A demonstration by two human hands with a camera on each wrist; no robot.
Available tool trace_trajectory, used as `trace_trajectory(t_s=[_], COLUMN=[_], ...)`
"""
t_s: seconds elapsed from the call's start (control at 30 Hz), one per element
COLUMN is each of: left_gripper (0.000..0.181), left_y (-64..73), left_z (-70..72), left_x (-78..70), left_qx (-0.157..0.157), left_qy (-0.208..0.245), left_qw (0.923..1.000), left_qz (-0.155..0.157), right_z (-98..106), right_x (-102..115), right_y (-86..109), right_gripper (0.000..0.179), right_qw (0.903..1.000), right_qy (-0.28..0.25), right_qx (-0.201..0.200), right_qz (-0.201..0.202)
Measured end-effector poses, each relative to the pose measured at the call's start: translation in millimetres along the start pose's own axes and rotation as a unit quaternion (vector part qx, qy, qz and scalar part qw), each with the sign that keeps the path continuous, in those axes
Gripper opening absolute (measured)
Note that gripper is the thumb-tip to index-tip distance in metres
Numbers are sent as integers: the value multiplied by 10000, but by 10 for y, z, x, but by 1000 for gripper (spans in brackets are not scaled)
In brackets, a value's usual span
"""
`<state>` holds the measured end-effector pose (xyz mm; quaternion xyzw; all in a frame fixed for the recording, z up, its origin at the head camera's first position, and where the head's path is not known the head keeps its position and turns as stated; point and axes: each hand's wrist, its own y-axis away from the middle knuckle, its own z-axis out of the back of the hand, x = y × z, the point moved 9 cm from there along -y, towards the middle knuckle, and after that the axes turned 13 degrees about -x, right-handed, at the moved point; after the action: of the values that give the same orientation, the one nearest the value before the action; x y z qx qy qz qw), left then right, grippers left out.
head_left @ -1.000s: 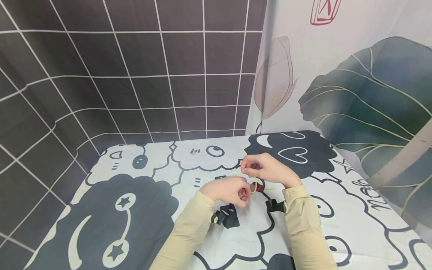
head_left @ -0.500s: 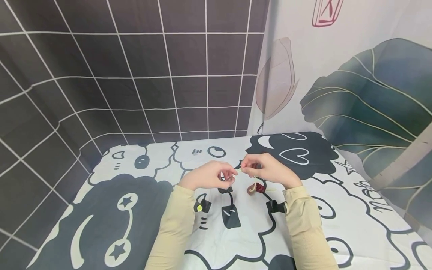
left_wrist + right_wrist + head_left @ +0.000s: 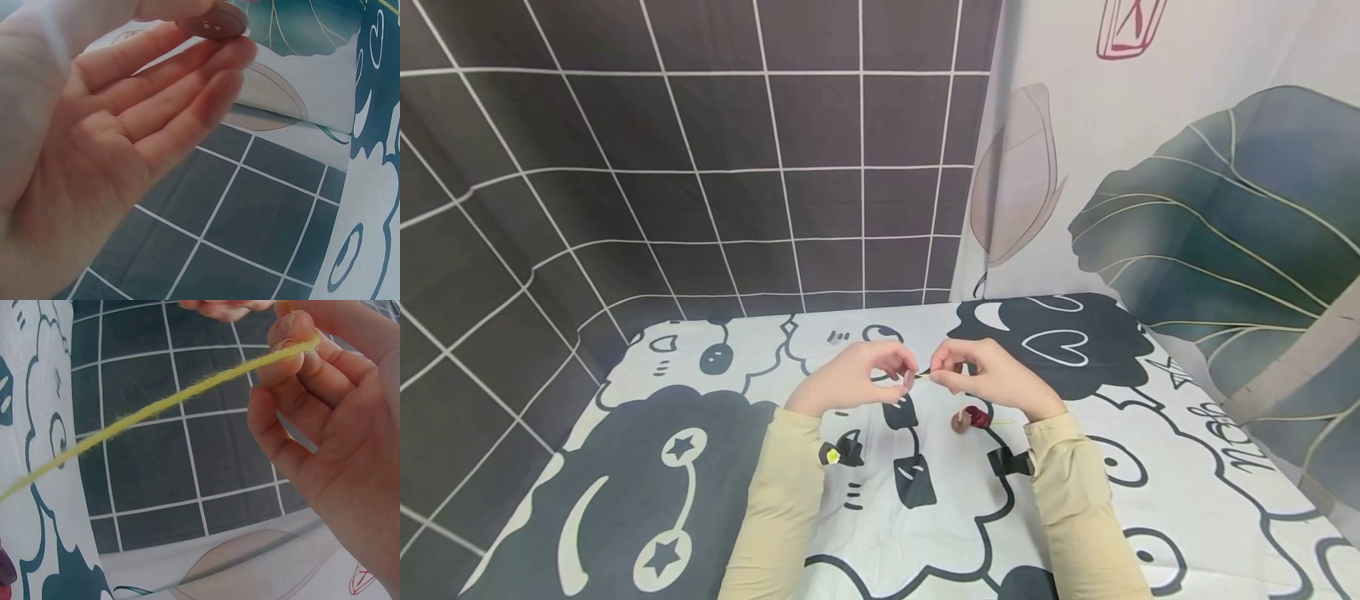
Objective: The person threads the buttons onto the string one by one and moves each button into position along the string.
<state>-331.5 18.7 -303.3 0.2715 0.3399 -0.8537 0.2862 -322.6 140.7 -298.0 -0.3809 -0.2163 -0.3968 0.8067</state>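
My left hand (image 3: 859,377) pinches a round brown button (image 3: 214,21) between thumb and fingertips; two small holes show in it. Its other fingers are extended in the left wrist view. Facing it at nearly the same height, my right hand (image 3: 992,379) pinches a yellow yarn (image 3: 181,395) near one end. A short tip of yarn reaches the button; whether it passes through a hole cannot be told. From the right fingers the yarn runs down toward the cloth, where another brown button (image 3: 961,421) and a cluster of dark red pieces (image 3: 978,416) lie.
The table is covered by a white cloth (image 3: 940,533) with black cartoon prints. A dark grid-patterned curtain (image 3: 722,200) stands behind, and a pale leaf-patterned curtain (image 3: 1090,133) at the right. A black strap (image 3: 1011,461) sits by the right cuff.
My left hand has risen from beside the dark red pieces and moved toward the right fingertips, bringing the brown button against the yarn tip. The right hand has barely shifted.
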Motion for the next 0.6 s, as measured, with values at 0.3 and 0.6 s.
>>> trace_trajectory(t_s=[0.3,0.6], left_gripper=[24,23], left_y=[-7,-12], left_z=[34,34], left_x=[-34,-62], left_qx=[-177,-180], left_qy=[294,368], left_qw=[9994,9992], left_qz=[-1,-33], right_z=[-38,-57], right_x=[85,100], right_y=[-11,-28], right_gripper=[5,5], right_qw=[9996,9993], right_qy=[-31,-30], right_qx=[-9,-25], right_qz=[274,375])
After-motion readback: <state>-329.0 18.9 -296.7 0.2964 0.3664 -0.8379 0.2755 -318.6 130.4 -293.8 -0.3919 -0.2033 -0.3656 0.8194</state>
